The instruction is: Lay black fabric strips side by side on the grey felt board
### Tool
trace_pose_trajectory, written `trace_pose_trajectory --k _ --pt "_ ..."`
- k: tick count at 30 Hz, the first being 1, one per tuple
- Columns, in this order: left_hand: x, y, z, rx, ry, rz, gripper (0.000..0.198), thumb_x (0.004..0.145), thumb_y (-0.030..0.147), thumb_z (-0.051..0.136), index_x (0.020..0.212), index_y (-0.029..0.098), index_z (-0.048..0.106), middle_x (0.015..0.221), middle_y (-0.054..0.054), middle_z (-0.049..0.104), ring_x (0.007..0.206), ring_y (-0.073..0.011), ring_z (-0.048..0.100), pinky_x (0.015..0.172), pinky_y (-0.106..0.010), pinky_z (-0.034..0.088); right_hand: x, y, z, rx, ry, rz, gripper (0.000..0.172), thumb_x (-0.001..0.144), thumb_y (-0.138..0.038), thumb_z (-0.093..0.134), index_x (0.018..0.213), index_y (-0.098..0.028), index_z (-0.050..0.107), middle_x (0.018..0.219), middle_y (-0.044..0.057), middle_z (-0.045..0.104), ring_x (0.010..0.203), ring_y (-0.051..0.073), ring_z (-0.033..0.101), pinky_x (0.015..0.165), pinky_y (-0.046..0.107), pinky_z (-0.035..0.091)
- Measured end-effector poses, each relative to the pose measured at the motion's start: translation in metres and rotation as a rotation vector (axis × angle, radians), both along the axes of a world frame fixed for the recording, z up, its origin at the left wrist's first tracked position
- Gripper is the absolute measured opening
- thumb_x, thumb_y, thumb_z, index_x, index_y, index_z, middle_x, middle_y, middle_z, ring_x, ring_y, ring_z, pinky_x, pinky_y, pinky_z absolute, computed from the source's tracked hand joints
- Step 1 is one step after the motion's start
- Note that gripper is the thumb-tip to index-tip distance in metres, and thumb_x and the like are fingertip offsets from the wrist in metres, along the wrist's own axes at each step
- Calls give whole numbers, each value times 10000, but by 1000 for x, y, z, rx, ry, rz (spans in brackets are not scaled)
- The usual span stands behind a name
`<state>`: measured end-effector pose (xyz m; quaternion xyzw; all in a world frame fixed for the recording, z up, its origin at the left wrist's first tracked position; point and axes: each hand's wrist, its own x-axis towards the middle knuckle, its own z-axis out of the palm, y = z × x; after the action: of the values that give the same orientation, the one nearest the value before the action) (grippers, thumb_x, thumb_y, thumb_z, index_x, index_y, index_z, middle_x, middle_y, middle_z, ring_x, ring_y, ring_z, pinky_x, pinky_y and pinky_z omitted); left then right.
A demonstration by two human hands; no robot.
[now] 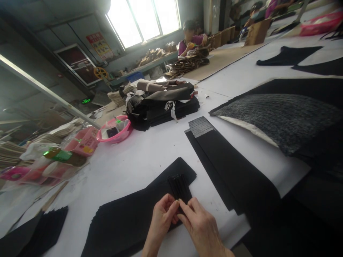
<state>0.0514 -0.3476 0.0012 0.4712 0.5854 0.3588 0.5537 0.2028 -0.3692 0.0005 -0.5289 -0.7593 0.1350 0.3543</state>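
Hand Position at the Black Strip Bundle

The left hand (pixel 163 214) and right hand (pixel 200 223) meet at the near end of the strip bundle (pixel 179 185); the fingers of both hands are curled inward with tips close together, but their contact surfaces are hidden, so whether they clamp the bundle cannot be told; the bundle lies over the fanned black sheets (pixel 125 210), on the white table (pixel 128 166); a long black stack (pixel 230 160), with a grey textured piece (pixel 201 127) at its far end, lies to the right; a pink basin (pixel 118 137) stands farther off, left.
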Motion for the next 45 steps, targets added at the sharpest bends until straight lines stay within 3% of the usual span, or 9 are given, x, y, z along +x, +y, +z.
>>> trace_pose_trajectory --k 6,16,19,24,29,32,41,45 --pt "5 1 4 -6 21 38 417 812 521 641 686 197 412 562 83 423 417 -47 435 376 -141 355 0 0 -3 -64 66 24 296 976 -354 430 1129 -244 657 807 31 569 652 134 614 550 212 480" --pt "-6 -2 4 12 -13 51 339 864 491 586 802 160 543 592 48 496 432 -62 461 393 -157 366 7 5 -6 -267 249 48 226 931 -146 446 982 -238 646 897 32 563 756 153 640 685 260 529" --pt "-10 -5 5 7 -22 30 326 875 480 579 832 158 556 627 41 501 453 -60 464 406 -158 375 7 5 -5 -287 284 20 254 891 -99 457 1054 -234 599 966 47 579 808 177 646 707 290 543" --pt "-7 -5 7 2 10 19 346 865 496 586 850 152 550 620 47 485 449 -61 457 397 -166 397 5 3 -5 -330 375 -32 450 843 -64 472 1257 -240 480 1056 62 586 845 184 638 730 314 557" --pt "-7 -9 10 10 17 40 333 865 486 593 851 156 550 648 44 486 490 -67 469 420 -172 426 6 1 -5 -450 368 -3 336 862 -113 512 1183 -208 540 960 51 635 797 194 645 714 332 549" --pt "-7 -9 12 -3 45 56 342 854 498 598 824 164 529 649 39 500 489 -69 469 409 -170 416 6 0 -2 -436 338 45 264 877 -154 540 1131 -219 576 939 41 644 783 196 645 704 331 537" --pt "2 -4 9 -14 82 93 392 835 539 584 719 217 393 623 71 380 526 -91 422 435 -203 450 1 -2 -4 -344 297 138 286 921 -180 498 1188 -235 585 952 48 607 797 181 640 676 289 517" --pt "1 -3 6 8 242 120 421 812 548 606 694 226 362 587 84 351 505 -88 383 420 -188 369 -2 -4 -3 -345 310 186 286 947 -202 455 1189 -237 604 917 43 584 778 162 636 673 264 513"
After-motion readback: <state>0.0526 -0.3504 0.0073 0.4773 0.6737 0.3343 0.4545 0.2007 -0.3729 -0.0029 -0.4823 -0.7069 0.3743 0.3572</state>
